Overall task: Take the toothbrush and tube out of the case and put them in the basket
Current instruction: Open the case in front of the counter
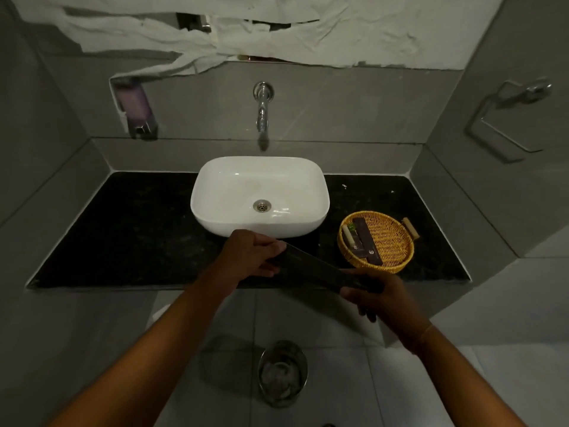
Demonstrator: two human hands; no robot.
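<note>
Case (pixel 320 268) gripped endwise by left hand (pixel 246 254), right hand (pixel 381 295), above counter edge (pixel 123 286)

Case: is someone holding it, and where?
Yes. The left hand grips one end of the dark case, the right hand the other end.

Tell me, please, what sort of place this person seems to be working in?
Most likely a hotel bathroom: a white basin under a wall tap, a soap dispenser, and a wicker basket of packaged toiletries.
</note>
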